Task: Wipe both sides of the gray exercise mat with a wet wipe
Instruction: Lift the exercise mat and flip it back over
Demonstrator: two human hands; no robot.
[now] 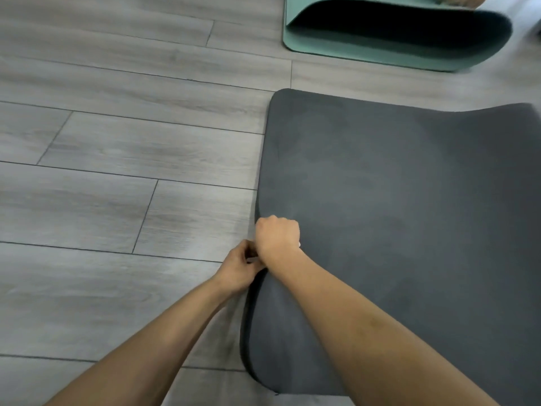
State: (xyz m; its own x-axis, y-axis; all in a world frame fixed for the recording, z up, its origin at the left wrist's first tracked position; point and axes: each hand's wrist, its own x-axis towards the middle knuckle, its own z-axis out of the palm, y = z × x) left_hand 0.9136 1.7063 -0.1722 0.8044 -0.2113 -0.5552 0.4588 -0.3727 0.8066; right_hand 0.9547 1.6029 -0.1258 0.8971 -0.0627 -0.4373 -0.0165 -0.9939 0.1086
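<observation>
No writing or brand mark can be read on anything in view. The gray exercise mat [395, 200] lies on the wood-look plank floor [117, 142], filling the right side, its left edge lifted and curling where both hands meet it. The left hand [238, 272] has its fingers curled round that raised edge, gripping it from the floor side. The right hand [276, 234] sits just above, touching the left, balled into a fist on the mat's edge; a sliver of white shows at its side, but whether that is the wet wipe cannot be told. Farther off, a green mat [395, 39] lies folded over on itself, well apart from the gray one.
</observation>
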